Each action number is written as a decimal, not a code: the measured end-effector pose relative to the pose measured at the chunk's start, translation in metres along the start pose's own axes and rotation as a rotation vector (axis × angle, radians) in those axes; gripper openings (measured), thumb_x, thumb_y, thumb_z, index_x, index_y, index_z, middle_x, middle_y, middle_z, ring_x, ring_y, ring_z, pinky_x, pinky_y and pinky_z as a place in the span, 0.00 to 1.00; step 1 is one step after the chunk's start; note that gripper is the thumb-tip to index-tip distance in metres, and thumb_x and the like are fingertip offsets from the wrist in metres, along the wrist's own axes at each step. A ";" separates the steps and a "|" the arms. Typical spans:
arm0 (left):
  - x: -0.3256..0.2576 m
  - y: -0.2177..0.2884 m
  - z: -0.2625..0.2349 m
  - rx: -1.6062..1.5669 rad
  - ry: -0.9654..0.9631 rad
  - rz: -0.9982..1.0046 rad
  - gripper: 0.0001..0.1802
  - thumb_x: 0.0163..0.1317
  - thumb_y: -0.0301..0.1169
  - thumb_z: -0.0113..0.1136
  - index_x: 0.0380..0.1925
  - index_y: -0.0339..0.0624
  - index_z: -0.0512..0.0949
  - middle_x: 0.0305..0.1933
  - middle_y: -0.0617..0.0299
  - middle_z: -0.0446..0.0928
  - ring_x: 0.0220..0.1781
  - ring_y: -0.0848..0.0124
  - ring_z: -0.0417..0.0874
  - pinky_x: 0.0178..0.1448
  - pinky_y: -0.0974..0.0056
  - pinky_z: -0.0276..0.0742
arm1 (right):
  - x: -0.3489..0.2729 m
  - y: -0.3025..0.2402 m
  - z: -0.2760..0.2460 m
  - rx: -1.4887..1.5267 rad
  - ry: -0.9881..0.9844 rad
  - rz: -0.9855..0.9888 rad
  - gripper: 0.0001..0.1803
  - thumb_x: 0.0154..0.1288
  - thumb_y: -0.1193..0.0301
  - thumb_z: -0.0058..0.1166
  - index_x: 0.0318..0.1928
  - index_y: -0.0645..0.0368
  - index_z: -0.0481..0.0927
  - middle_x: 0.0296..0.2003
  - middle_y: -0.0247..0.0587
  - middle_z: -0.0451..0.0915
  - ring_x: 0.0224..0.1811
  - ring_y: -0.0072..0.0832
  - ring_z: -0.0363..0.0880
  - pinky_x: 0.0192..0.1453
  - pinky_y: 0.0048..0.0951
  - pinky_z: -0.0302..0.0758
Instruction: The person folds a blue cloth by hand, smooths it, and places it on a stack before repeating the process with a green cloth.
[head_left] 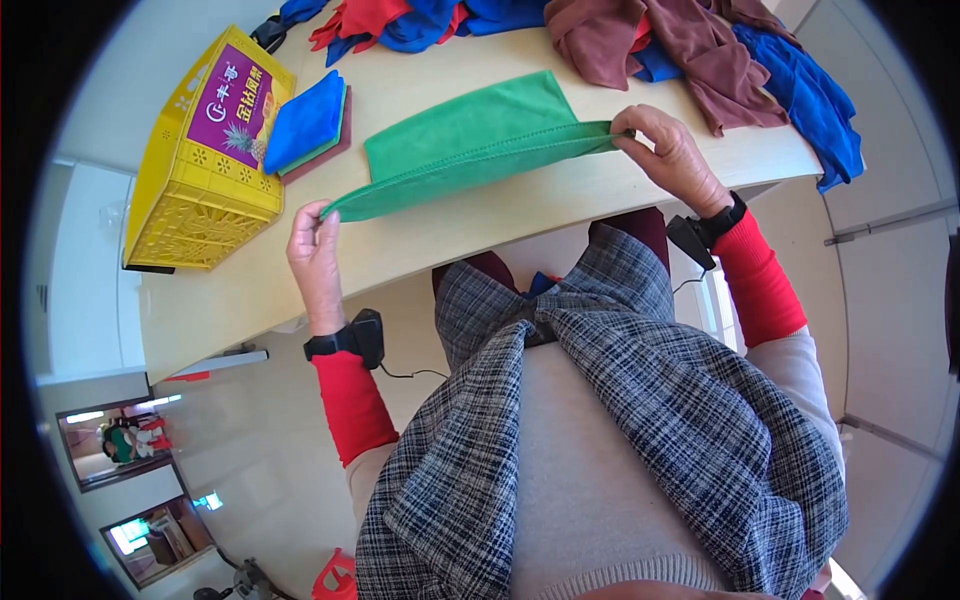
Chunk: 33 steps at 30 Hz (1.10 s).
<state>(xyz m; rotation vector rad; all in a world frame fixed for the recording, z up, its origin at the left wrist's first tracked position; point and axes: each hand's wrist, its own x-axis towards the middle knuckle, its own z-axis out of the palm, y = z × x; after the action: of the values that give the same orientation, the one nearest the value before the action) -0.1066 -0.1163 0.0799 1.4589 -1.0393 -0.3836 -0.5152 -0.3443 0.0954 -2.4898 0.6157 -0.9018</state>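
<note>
A green cloth (470, 135) lies on the table, its near edge lifted and stretched between my two hands. My left hand (315, 245) pinches the cloth's left corner between thumb and fingers. At the opposite corner, my right hand (672, 155) grips the edge the same way. The lifted edge shows a stitched hem and sags slightly in the middle, while the far part rests flat. Left of the cloth sits a small stack of folded cloths (305, 120), blue on top with green and brown below.
A yellow plastic basket (205, 190) with a purple label stands at the table's left end. Loose brown cloths (690, 60), blue cloths (800, 95) and red ones (365, 20) are heaped along the far side, some hanging over the right edge. The pale table (240, 310) ends close to my lap.
</note>
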 end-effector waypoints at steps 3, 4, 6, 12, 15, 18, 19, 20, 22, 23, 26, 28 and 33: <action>0.014 0.025 -0.010 -0.031 0.030 0.044 0.06 0.71 0.25 0.59 0.46 0.38 0.79 0.44 0.69 0.78 0.49 0.81 0.75 0.57 0.73 0.69 | 0.021 -0.012 -0.019 0.011 0.073 -0.071 0.07 0.66 0.80 0.59 0.44 0.62 0.78 0.37 0.40 0.79 0.41 0.30 0.81 0.48 0.29 0.77; 0.019 0.036 -0.013 -0.032 0.034 0.056 0.06 0.71 0.25 0.59 0.46 0.38 0.79 0.44 0.69 0.78 0.49 0.81 0.75 0.57 0.73 0.69 | 0.029 -0.017 -0.026 0.007 0.080 -0.081 0.07 0.66 0.80 0.59 0.44 0.62 0.78 0.37 0.40 0.79 0.41 0.30 0.81 0.48 0.29 0.77; 0.030 0.058 -0.018 -0.072 0.015 0.109 0.07 0.71 0.25 0.59 0.46 0.38 0.79 0.45 0.68 0.79 0.50 0.80 0.76 0.59 0.72 0.69 | 0.044 -0.029 -0.042 0.043 0.114 -0.136 0.07 0.68 0.80 0.58 0.45 0.62 0.78 0.39 0.40 0.80 0.40 0.28 0.81 0.47 0.28 0.78; 0.061 0.121 -0.030 -0.220 0.012 0.258 0.08 0.72 0.27 0.58 0.47 0.37 0.80 0.47 0.66 0.81 0.51 0.78 0.77 0.62 0.70 0.69 | 0.087 -0.071 -0.099 -0.034 0.155 -0.245 0.08 0.69 0.78 0.58 0.47 0.61 0.79 0.38 0.39 0.81 0.39 0.25 0.81 0.47 0.27 0.78; 0.071 0.136 -0.027 -0.229 0.032 0.265 0.08 0.71 0.27 0.59 0.47 0.37 0.80 0.44 0.67 0.81 0.46 0.79 0.77 0.56 0.71 0.71 | 0.106 -0.103 -0.118 -0.025 -0.059 0.137 0.04 0.70 0.78 0.54 0.42 0.61 0.80 0.32 0.38 0.82 0.36 0.21 0.82 0.41 0.26 0.78; 0.092 0.124 -0.019 -0.164 -0.050 0.237 0.08 0.71 0.28 0.60 0.47 0.37 0.80 0.42 0.68 0.80 0.43 0.80 0.76 0.51 0.73 0.70 | 0.118 -0.067 -0.119 -0.042 -0.002 -0.037 0.04 0.68 0.77 0.54 0.41 0.61 0.81 0.30 0.42 0.83 0.35 0.25 0.84 0.39 0.29 0.79; 0.099 0.118 -0.016 -0.127 -0.085 0.219 0.08 0.71 0.28 0.60 0.46 0.38 0.80 0.41 0.69 0.80 0.41 0.81 0.76 0.48 0.73 0.70 | 0.125 -0.048 -0.117 -0.046 0.042 -0.167 0.05 0.67 0.77 0.54 0.41 0.62 0.81 0.30 0.44 0.83 0.35 0.28 0.85 0.39 0.31 0.80; 0.107 0.110 -0.017 -0.125 -0.083 0.221 0.08 0.71 0.28 0.60 0.46 0.38 0.80 0.41 0.69 0.80 0.41 0.81 0.76 0.48 0.73 0.70 | 0.135 -0.032 -0.111 -0.045 0.043 -0.170 0.05 0.67 0.77 0.54 0.41 0.62 0.81 0.30 0.44 0.83 0.35 0.28 0.85 0.39 0.31 0.80; 0.132 0.090 -0.019 -0.043 -0.078 0.167 0.09 0.70 0.30 0.61 0.46 0.38 0.81 0.38 0.71 0.79 0.37 0.83 0.75 0.42 0.74 0.68 | 0.159 -0.005 -0.100 -0.233 0.018 -0.210 0.07 0.66 0.73 0.55 0.40 0.62 0.81 0.31 0.48 0.84 0.36 0.38 0.86 0.41 0.36 0.80; 0.148 0.081 -0.018 -0.007 -0.080 0.143 0.09 0.70 0.30 0.62 0.45 0.38 0.81 0.37 0.72 0.79 0.35 0.83 0.74 0.40 0.74 0.67 | 0.165 0.002 -0.096 -0.238 0.021 -0.215 0.07 0.66 0.73 0.55 0.40 0.62 0.81 0.31 0.48 0.84 0.36 0.38 0.86 0.41 0.36 0.80; 0.190 0.075 -0.008 0.178 -0.075 0.029 0.10 0.69 0.32 0.63 0.46 0.38 0.81 0.34 0.73 0.78 0.33 0.84 0.73 0.36 0.75 0.66 | 0.181 0.019 -0.097 -0.067 0.163 -0.455 0.08 0.66 0.71 0.55 0.39 0.62 0.81 0.31 0.50 0.84 0.35 0.42 0.85 0.41 0.38 0.80; 0.224 0.087 0.014 0.126 -0.068 0.095 0.11 0.69 0.32 0.64 0.46 0.38 0.82 0.33 0.73 0.77 0.32 0.84 0.72 0.35 0.75 0.65 | 0.212 0.041 -0.114 -0.241 0.256 -0.252 0.08 0.65 0.71 0.54 0.39 0.63 0.81 0.30 0.51 0.83 0.35 0.42 0.85 0.41 0.39 0.79; 0.213 0.080 0.006 0.033 0.072 0.188 0.11 0.68 0.31 0.64 0.48 0.39 0.83 0.31 0.73 0.76 0.30 0.84 0.70 0.34 0.76 0.64 | 0.183 -0.044 -0.119 0.282 0.152 -0.047 0.08 0.65 0.72 0.54 0.40 0.63 0.81 0.30 0.52 0.83 0.35 0.43 0.85 0.42 0.42 0.80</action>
<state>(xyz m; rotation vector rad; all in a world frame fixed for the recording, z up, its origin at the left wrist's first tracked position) -0.0249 -0.2725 0.2242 1.3804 -1.1182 -0.1787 -0.4571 -0.4336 0.2905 -2.2070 0.4442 -1.1209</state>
